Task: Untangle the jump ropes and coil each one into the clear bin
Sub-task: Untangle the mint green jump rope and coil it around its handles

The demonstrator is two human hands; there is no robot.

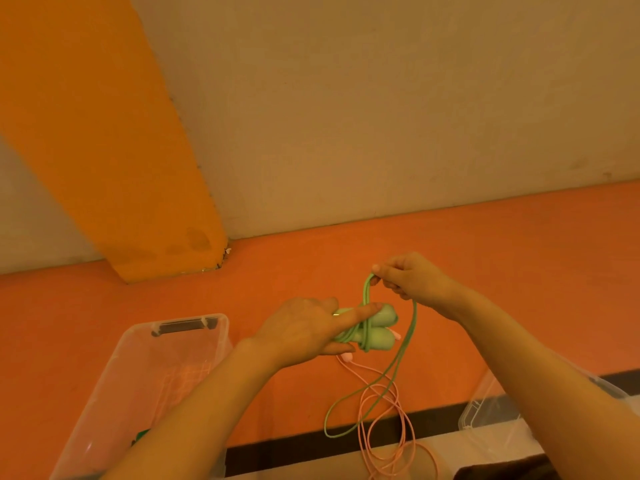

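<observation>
The clear bin (145,375) stood at the near left on the orange surface (485,271), its latch end facing the far wall and its near end cut off by the frame; something green showed low inside it, too little to name. A second clear container (485,407) peeked out at the near right, mostly hidden behind the right forearm.

The left hand (304,332) held the two green handles (375,329) side by side, index finger laid straight along them and thumb beneath. The right hand (408,277), farther off, pinched a loop of the green jump rope (401,355) between thumb and curled fingers, with turns already lying around the handles. The wrapping step seemed to be in hand; next, the slack loop hanging toward the near edge wanted winding on before the bundle went left into the bin.

The pink jump rope (384,431) lay loose below, crossing the green slack; whether they were knotted was unclear. Its far end ran out of frame.
</observation>
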